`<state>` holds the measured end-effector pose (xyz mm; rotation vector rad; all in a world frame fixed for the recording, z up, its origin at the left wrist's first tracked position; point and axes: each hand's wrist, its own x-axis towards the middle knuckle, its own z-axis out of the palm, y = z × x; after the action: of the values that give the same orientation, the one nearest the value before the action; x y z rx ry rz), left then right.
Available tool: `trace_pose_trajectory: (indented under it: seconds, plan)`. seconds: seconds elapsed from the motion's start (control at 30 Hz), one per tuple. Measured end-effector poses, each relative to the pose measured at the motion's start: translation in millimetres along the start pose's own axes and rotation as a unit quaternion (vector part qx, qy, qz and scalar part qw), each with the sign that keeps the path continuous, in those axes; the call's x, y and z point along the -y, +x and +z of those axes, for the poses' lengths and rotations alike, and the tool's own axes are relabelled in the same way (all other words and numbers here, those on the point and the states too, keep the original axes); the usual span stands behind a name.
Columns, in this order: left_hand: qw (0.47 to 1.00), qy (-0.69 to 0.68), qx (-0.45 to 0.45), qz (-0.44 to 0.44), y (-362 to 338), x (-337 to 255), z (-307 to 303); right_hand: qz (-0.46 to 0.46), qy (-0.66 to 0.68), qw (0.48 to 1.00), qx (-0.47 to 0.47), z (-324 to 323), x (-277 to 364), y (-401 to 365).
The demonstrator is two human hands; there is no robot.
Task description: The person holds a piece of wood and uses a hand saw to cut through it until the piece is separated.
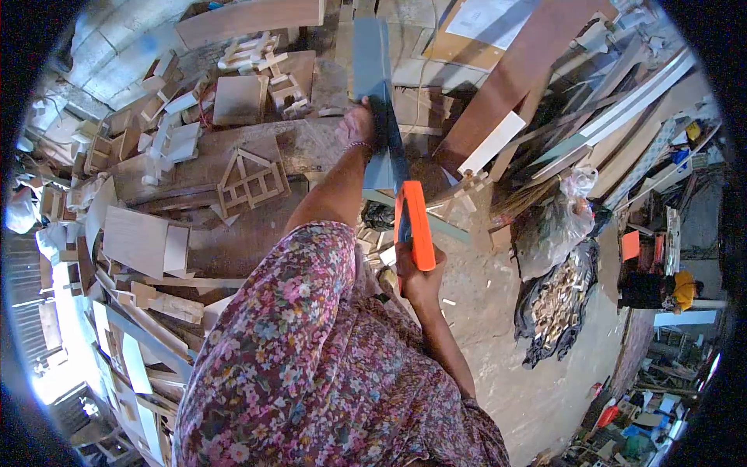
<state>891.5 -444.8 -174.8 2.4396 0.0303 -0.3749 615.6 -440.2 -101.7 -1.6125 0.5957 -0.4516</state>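
Observation:
In my right hand [421, 279] is a hand saw with a bright orange handle [418, 227], my fingers wrapped round its grip. The dark saw blade [394, 148] points away from me and overlaps a long grey-blue board [371, 58]. My left hand [357, 124] grips that board at its left edge, beside the blade, and part of its fingers is hidden. The near end of the board extends just past the bench edge, close to the saw handle.
On the wooden workbench [311, 152] lie a small lattice frame [253, 180] and a square panel [240, 100]. Long planks [498, 93] lean at the right. Wood offcuts [556, 300] fill a black plastic sheet on the floor. A pale box-like piece [136, 240] stands at the left.

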Motion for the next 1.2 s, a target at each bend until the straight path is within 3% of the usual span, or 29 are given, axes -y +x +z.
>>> trace_pose_trajectory:
  seconds: [0.07, 0.13, 0.23, 0.33, 0.43, 0.53, 0.6, 0.73, 0.8, 0.87, 0.93, 1.0, 1.03, 1.07, 1.13, 1.2]
  plan:
    - [1.000, -0.002, -0.009, -0.004, 11, 1, 7, -0.020, -0.002, 1.000, -0.006, 4, -10, 11]
    - [1.000, 0.000, -0.013, -0.003, 8, 4, 9, -0.045, -0.001, 0.996, -0.072, 14, -35, 41]
    - [0.998, -0.030, -0.041, 0.028, 3, 5, -3, -0.020, 0.117, 0.993, -0.013, 43, -28, 89]
    - [0.997, -0.062, -0.021, 0.029, 1, 2, 5, -0.080, 0.038, 0.996, -0.032, 43, -22, 92]
    - [0.994, -0.034, -0.071, 0.070, -3, 1, -4, -0.028, 0.109, 0.994, 0.004, 37, -26, 93]
    - [0.997, -0.014, -0.051, 0.058, -15, -6, -9, 0.000, 0.145, 0.989, 0.019, 34, -25, 90]
    - [0.994, -0.058, -0.090, 0.010, -26, -16, -17, 0.012, 0.194, 0.980, 0.029, 28, -22, 86]
    - [0.995, -0.047, -0.082, -0.007, -4, -5, 0, 0.054, 0.251, 0.965, 0.062, 19, -12, 87]
    - [0.997, -0.050, -0.059, 0.008, 6, 1, 7, 0.047, 0.212, 0.975, 0.052, 25, -19, 86]
    - [0.996, -0.054, -0.066, 0.017, 10, 7, 18, -0.105, 0.011, 0.994, -0.016, 43, -21, 83]
    - [0.995, -0.059, -0.079, 0.023, 8, 6, 13, -0.083, -0.016, 0.996, 0.002, 50, -24, 80]
    - [0.994, -0.062, -0.082, 0.045, 2, 5, 14, -0.097, -0.008, 0.995, -0.038, 51, -24, 74]
    - [0.995, -0.054, -0.068, 0.039, 1, 5, 12, -0.151, -0.030, 0.987, -0.048, 48, -16, 73]
    - [0.996, -0.055, -0.068, 0.034, 0, 2, 10, -0.149, -0.032, 0.987, -0.044, 45, -19, 76]
    - [0.992, -0.098, -0.081, -0.013, -1, -2, 6, 0.001, 0.095, 0.995, 0.014, 41, -22, 81]
    - [0.993, -0.087, -0.077, -0.008, 5, 2, 4, -0.013, 0.133, 0.990, 0.033, 30, -18, 90]
